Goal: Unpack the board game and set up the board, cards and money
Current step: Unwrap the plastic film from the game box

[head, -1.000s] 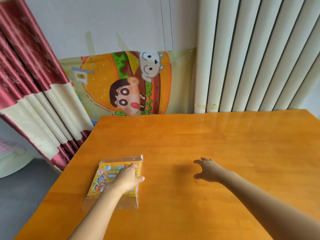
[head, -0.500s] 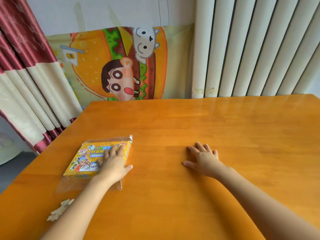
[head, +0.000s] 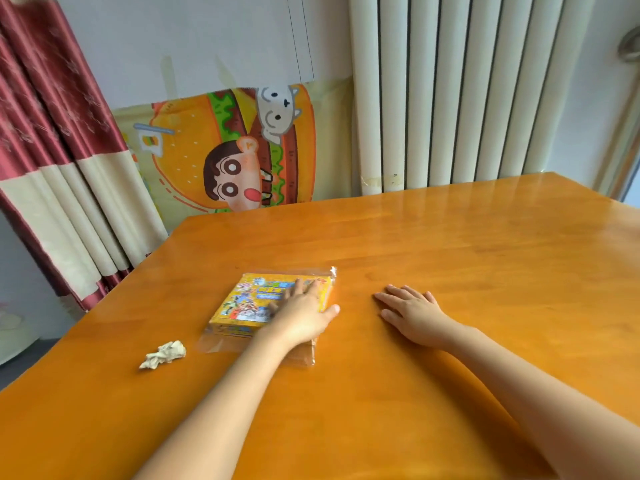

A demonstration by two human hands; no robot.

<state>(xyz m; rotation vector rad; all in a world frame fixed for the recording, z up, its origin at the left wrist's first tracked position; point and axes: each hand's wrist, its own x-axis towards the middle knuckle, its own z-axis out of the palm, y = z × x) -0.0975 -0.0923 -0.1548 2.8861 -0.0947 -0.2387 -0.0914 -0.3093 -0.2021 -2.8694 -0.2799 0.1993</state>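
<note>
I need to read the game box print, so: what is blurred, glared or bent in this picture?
Head view: fingers of the left hand smear with motion over the game box, its print too soft to read; head view: pale glare on the far table; head view: the wide lens tilts the radiator and curtain.

A room in a home: beyond my left hand (head: 301,317) hang a red-and-cream curtain (head: 69,150) and a cartoon burger banner (head: 235,150); past my right hand (head: 412,313), a white radiator (head: 450,98) stands behind the wooden table (head: 450,254).

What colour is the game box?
Yellow, with colourful cartoon artwork; game box, head view.
</note>
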